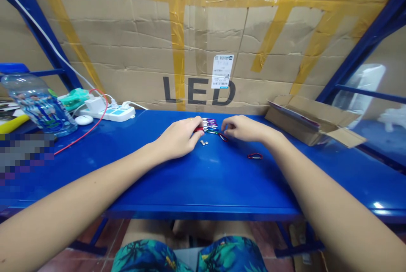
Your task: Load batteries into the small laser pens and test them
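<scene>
My left hand (179, 137) rests on the table with its fingers curled over the left end of a row of small keychain pieces. Between its thumb and index finger shows a red piece (198, 129), mostly covered by the hand. Purple, blue and green carabiners (212, 126) stick out side by side toward the right. At the curled fingertips of my right hand (243, 128) is a dark red carabiner (223, 137), lying at a slant. Several small round silvery pieces, like button cells (204, 142), lie just in front of the row. Another red carabiner (255, 156) lies apart, nearer me.
The blue table (203, 183) backs onto a large taped cardboard sheet (142, 52). On the left stand a bottle (41, 105), a white power strip (116, 113) and a red cable (85, 136). An open cardboard box (294, 124) sits at the right.
</scene>
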